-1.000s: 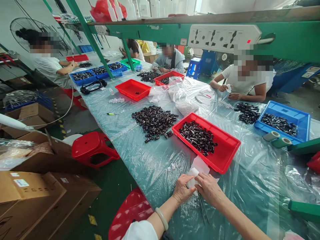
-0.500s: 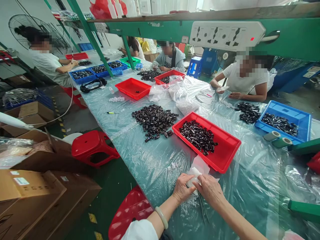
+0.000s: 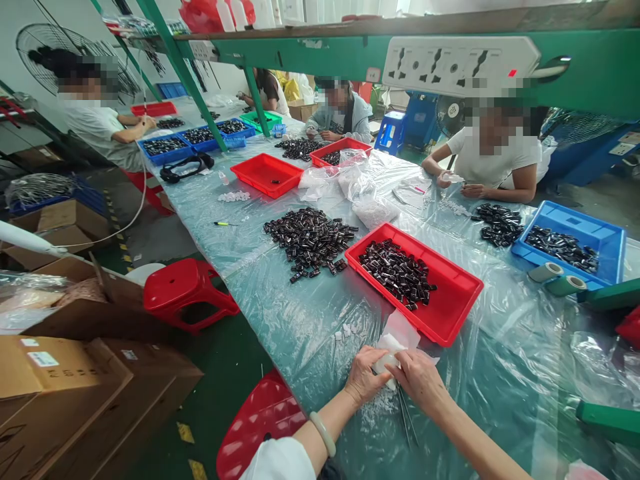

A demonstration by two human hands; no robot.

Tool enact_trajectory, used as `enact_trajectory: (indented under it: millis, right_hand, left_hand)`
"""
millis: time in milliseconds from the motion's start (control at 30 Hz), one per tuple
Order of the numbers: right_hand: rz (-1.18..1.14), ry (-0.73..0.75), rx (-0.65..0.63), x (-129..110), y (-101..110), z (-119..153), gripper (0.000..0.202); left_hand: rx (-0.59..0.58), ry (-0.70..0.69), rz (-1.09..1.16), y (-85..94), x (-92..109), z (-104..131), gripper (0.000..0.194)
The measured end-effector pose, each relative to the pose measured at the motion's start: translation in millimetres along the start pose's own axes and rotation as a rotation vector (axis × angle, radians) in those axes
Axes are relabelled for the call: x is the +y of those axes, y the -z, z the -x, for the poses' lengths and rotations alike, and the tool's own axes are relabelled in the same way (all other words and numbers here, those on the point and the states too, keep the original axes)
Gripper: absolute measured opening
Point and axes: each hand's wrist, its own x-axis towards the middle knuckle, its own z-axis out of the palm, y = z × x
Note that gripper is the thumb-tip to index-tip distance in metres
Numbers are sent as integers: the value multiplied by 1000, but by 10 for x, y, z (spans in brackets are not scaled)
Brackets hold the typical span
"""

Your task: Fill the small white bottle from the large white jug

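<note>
Near the front of the table, my left hand [image 3: 369, 375] and my right hand [image 3: 419, 377] meet with bent fingers around a small white, translucent piece [image 3: 385, 362]. Its exact kind cannot be made out, as the fingers cover part of it. White sheet material [image 3: 400, 330] lies just beyond the fingers, against the red tray [image 3: 457, 293]. A pair of metal tweezers [image 3: 406, 417] points toward me from beneath my right hand; whether that hand grips them is hidden. Small white bits [image 3: 377, 407] are scattered below my left hand, and small white squares [image 3: 346, 331] lie to the upper left.
Small black parts fill part of the red tray, and more form a pile [image 3: 309, 240] left of it. A blue tray [image 3: 607, 237] and two rolls [image 3: 565, 285] stand at right. Co-workers sit around the table. A power strip [image 3: 460, 63] hangs on the green beam above.
My hands keep nearly the same place and hold on the white piece. Across the table, a co-worker's hand with something white has shifted slightly. The view has moved a little.
</note>
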Motion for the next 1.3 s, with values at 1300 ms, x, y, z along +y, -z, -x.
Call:
enact_trajectory:
  millis: [1300]
  right_hand:
    - [-116, -105, 146, -70, 52, 28, 32]
  left_hand:
    - [146, -44, -164, -93, 112, -10, 35]
